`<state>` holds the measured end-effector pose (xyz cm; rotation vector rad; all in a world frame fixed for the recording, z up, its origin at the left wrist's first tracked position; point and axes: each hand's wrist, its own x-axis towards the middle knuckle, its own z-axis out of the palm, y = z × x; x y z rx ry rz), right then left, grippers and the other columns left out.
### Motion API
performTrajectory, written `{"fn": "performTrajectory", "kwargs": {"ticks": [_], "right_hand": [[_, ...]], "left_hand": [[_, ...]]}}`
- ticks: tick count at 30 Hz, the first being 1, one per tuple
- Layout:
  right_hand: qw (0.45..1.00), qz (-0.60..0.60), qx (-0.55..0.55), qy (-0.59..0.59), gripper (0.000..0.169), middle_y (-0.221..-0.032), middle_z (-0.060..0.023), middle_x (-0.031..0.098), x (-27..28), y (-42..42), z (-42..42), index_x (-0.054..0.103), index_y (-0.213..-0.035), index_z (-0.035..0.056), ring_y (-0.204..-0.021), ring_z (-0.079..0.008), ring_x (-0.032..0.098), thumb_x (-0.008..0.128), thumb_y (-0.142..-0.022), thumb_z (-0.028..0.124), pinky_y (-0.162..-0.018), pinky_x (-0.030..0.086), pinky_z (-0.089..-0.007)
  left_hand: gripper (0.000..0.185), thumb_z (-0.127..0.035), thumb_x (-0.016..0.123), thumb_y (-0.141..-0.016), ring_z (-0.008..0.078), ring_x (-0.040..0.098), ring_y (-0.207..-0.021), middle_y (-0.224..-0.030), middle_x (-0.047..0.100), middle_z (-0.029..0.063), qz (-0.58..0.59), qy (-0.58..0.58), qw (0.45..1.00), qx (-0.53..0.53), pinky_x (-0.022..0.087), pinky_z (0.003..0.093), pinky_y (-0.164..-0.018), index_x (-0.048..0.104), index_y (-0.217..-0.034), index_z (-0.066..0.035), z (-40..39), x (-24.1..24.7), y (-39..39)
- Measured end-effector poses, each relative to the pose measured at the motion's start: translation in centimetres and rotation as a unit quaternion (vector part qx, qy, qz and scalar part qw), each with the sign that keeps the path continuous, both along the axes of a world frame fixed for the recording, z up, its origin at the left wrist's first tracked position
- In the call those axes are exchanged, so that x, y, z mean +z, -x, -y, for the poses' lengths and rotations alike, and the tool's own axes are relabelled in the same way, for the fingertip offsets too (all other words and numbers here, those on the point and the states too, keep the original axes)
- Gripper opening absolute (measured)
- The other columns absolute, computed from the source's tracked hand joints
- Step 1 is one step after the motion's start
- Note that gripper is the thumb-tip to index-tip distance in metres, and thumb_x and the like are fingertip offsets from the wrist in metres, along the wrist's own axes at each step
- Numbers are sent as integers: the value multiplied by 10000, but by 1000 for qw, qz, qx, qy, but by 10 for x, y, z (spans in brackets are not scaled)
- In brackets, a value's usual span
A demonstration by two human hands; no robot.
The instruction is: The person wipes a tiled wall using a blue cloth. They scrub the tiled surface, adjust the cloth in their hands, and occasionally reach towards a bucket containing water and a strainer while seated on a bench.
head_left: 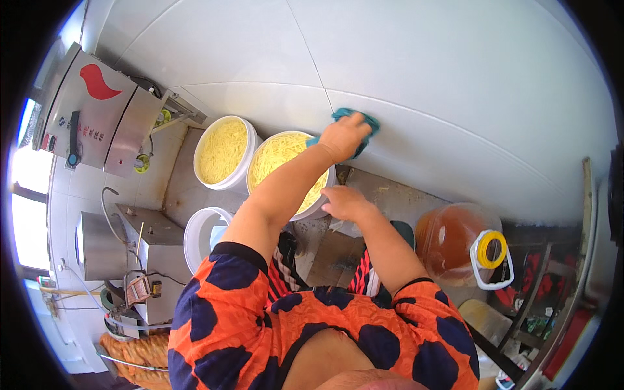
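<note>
My left hand presses a teal cloth against the white wall panel, just above the panel's lower part. The left arm reaches over a white plastic bucket filled with pale yellow shreds. At that bucket's right side is my right hand, its fingertips at the rim; whether they grip it cannot be told. A second white bucket of similar shreds stands to the left, against the first.
A third white bucket is near my left elbow. On the right stands a large clear jug of amber liquid with a yellow cap. A stainless-steel cabinet, a metal pot and a dark metal rack flank the space.
</note>
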<state>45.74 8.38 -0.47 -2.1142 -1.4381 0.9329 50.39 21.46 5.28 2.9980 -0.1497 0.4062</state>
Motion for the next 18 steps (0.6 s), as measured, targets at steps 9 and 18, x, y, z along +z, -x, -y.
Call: {"fn": "performTrajectory", "kwargs": {"ticks": [9,18], "right_hand": [[975,27,-218,-45,398,-1143,-181,616,9,-14,35,573,-1175,46,-1036,-330,595,568,-863,294,-863,472,-423],[714,-473,-330,-398,589,-1205,-44,562,80,71,69,461,-1317,30,-1097,-198,524,634,-877,381,-936,412,-349]], "left_hand": [[360,-350,418,-984,207,583,-950,-1059,617,57,-58,933,328,-137,491,323,-853,545,-1170,-69,-6,23,97],[385,-311,363,-995,235,556,-1070,-1209,568,100,74,926,357,-100,442,367,-963,491,-1262,-65,65,35,163]]}}
